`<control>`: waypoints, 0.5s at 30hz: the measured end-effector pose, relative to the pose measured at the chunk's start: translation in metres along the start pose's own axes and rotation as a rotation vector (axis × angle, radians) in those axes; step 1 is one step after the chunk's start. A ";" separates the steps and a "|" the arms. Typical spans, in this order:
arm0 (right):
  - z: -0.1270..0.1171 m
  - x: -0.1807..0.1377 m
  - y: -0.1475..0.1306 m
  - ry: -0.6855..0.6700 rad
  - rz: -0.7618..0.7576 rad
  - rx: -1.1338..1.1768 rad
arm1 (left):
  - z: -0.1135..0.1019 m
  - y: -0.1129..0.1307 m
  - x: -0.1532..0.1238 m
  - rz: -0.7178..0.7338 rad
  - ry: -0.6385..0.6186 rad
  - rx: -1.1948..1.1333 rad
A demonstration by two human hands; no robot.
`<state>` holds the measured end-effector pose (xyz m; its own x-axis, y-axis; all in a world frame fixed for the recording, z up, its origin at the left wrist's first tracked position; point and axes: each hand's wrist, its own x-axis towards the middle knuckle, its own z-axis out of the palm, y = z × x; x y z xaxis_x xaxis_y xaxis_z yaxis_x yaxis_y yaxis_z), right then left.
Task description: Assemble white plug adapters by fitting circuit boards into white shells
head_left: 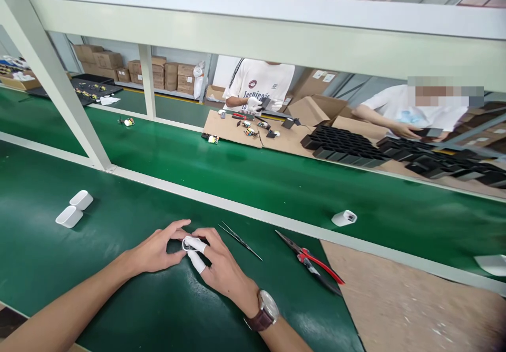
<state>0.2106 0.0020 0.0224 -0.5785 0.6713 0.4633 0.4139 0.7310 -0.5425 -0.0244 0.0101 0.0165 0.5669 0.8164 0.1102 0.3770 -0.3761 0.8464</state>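
Note:
Both hands meet over the green bench around a small white oval housing [184, 244] with dark parts inside its open end. My left hand [160, 247] is closed on its left side, thumb and fingers against the shell. White covers sit on the thumb and index finger of my right hand [221, 262], which pinches at the housing's near right side. Its exact contact is partly hidden by the fingers. Just right of my hands lie metal tweezers [241, 241], then long-nose pliers [310, 262] with red and black handles.
Two white oval shells [69, 217] stand at left. Another white housing [343, 218] lies on the green conveyor [253, 175], beyond a pale rail. Brown board [411, 299] covers the right of the bench. Across sit two people, black cases [343, 146] and small wired parts. A frame post [67, 78] rises at left.

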 end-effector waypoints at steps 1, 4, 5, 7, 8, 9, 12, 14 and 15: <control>0.000 -0.001 0.000 -0.010 -0.030 -0.062 | 0.000 0.000 0.000 0.004 0.001 0.003; -0.003 -0.001 -0.001 -0.058 -0.082 -0.236 | 0.000 0.001 0.000 0.012 0.007 0.020; -0.003 -0.001 -0.001 -0.068 -0.082 -0.255 | 0.001 0.001 0.000 0.011 0.008 0.022; -0.004 -0.002 -0.001 -0.043 -0.069 -0.226 | 0.001 0.000 0.000 0.000 0.009 0.025; -0.004 -0.002 0.000 -0.015 -0.068 -0.200 | 0.002 0.000 0.000 -0.005 0.010 0.028; -0.004 -0.002 0.000 0.009 -0.073 -0.182 | 0.002 0.000 0.000 -0.009 0.011 0.033; -0.004 -0.002 0.002 0.026 -0.093 -0.195 | 0.003 0.000 -0.001 -0.008 0.015 0.057; -0.004 -0.002 0.003 0.015 -0.075 -0.182 | 0.003 0.001 -0.001 -0.007 0.015 0.061; -0.004 -0.002 0.004 0.024 -0.056 -0.156 | 0.003 0.001 -0.001 -0.008 0.014 0.059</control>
<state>0.2163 0.0037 0.0218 -0.5876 0.6303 0.5074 0.4863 0.7763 -0.4011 -0.0226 0.0080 0.0158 0.5534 0.8254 0.1113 0.4241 -0.3943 0.8153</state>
